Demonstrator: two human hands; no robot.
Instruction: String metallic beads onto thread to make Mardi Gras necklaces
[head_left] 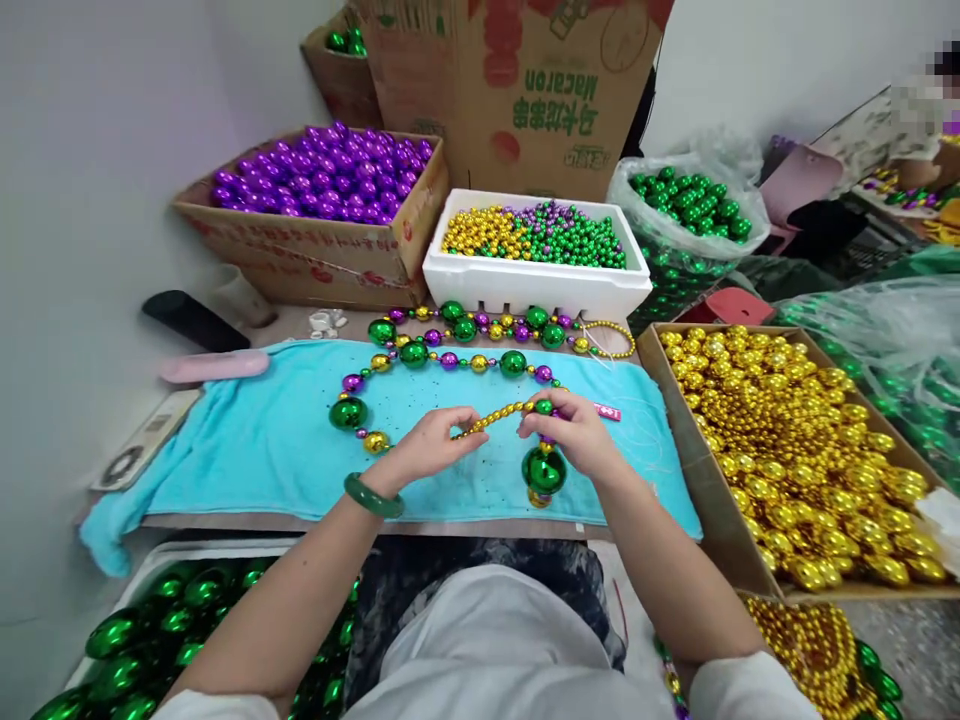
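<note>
Between my hands a short run of small gold beads [504, 411] is stretched above a turquoise towel [262, 460]. My left hand [439, 440], below a green bangle [373, 496], pinches the left end of that run. At its right end my right hand [562, 428] grips the string by a green bead [543, 407]. A large green ball [544, 470] hangs under my right fingers. The rest of the bead garland [450, 361], in green, purple and gold, curves over the towel and behind my left wrist. Part of the string is hidden by my fingers.
Behind the towel stand a carton of purple balls [300, 262] and a white foam box [525, 285] of small mixed beads. A carton of gold beads [705, 500] is at the right. Green balls [180, 620] lie in a container at the lower left. A person sits far right.
</note>
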